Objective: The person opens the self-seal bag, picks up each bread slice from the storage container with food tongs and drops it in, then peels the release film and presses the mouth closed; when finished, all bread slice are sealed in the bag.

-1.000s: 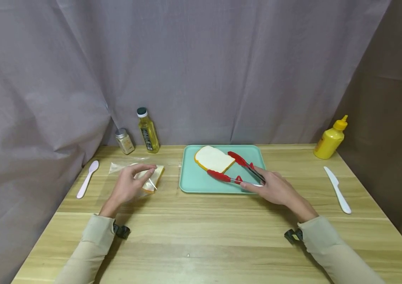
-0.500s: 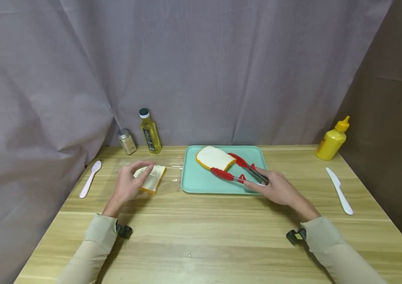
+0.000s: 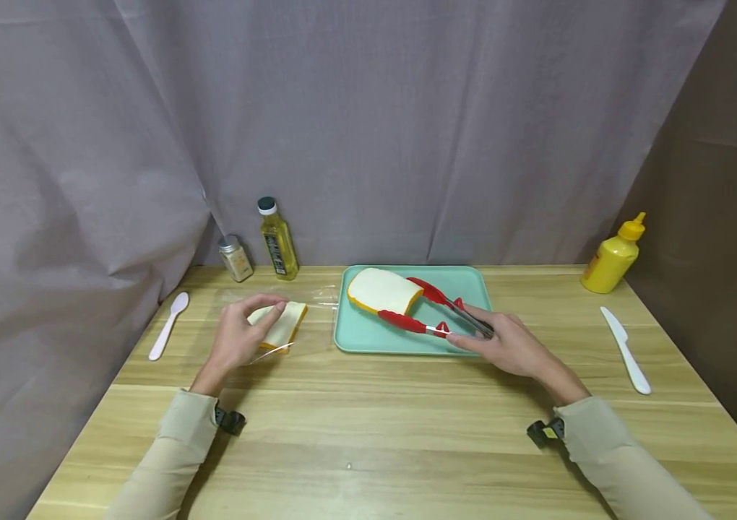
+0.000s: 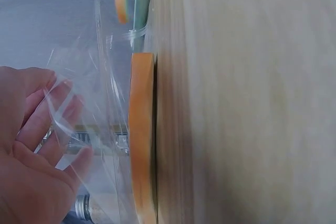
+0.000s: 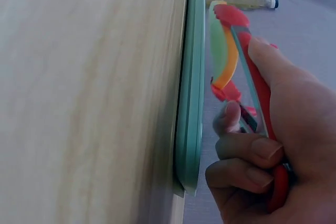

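Observation:
My left hand (image 3: 238,332) pinches the film of a clear plastic bag (image 4: 89,98), lifting its upper layer. Inside the bag, flat on the table, lies a white bread slice (image 3: 285,325) with an orange crust; my hand partly covers it in the head view. My right hand (image 3: 501,343) grips red-tipped tongs (image 3: 407,323) by their metal arms. Between the red tips a second bread slice (image 3: 381,292) is squeezed at its edges. In the right wrist view this slice bows and hangs above the green tray (image 3: 368,343), apart from it.
At the back left stand a shaker jar (image 3: 235,260) and an oil bottle (image 3: 279,242). A pale spoon (image 3: 168,325) lies on the left. On the right are a yellow squeeze bottle (image 3: 611,260) and a white knife (image 3: 626,352). A grey curtain (image 3: 368,130) hangs behind the table.
The tongs have closed in on the second slice and shifted it slightly left, toward the bag. The bag's film has spread and flattened around the first slice, while my left hand stays nearly still.

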